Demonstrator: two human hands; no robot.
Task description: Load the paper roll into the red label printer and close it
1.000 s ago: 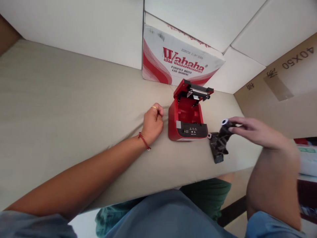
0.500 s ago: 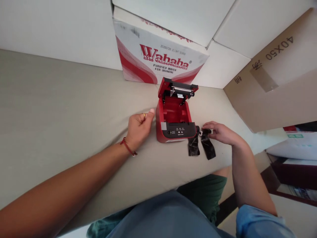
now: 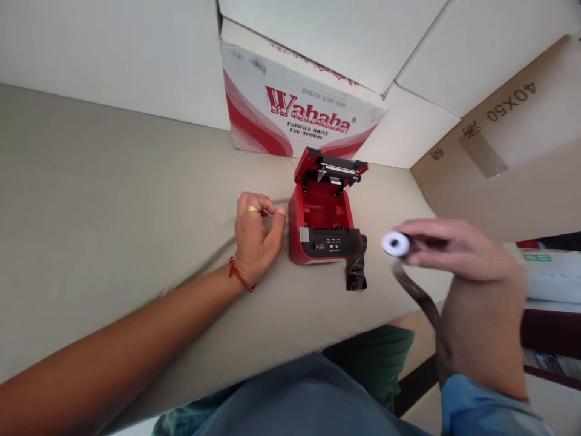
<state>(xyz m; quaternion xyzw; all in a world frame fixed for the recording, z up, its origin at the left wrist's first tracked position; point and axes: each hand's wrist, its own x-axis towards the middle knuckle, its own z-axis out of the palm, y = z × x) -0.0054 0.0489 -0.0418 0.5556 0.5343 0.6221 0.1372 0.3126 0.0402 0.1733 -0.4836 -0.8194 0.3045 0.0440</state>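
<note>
A red and black label printer [image 3: 320, 212] sits on the table with its lid tipped up, its red inside bare. My left hand [image 3: 259, 227] rests close to the printer's left side, fingers curled and thumb tip against them. Whether anything is inside them is hidden. In the air right of the printer, my right hand [image 3: 447, 248] grips a small paper roll [image 3: 396, 243]. The roll shows a white end with a dark core, and a dark blurred strip hangs from it. A second black roll [image 3: 356, 266] lies at the printer's front right corner with its strip unrolled.
A white and red water carton [image 3: 304, 109] stands behind the printer, against white boxes [image 3: 318, 30]. On the right is a large brown carton [image 3: 503, 139]. The table's [image 3: 136, 200] front edge runs just before my body.
My right hand has picked up one of the two rolls and moved right and towards me, lifting it off the table. My left hand has turned slightly beside the printer.
</note>
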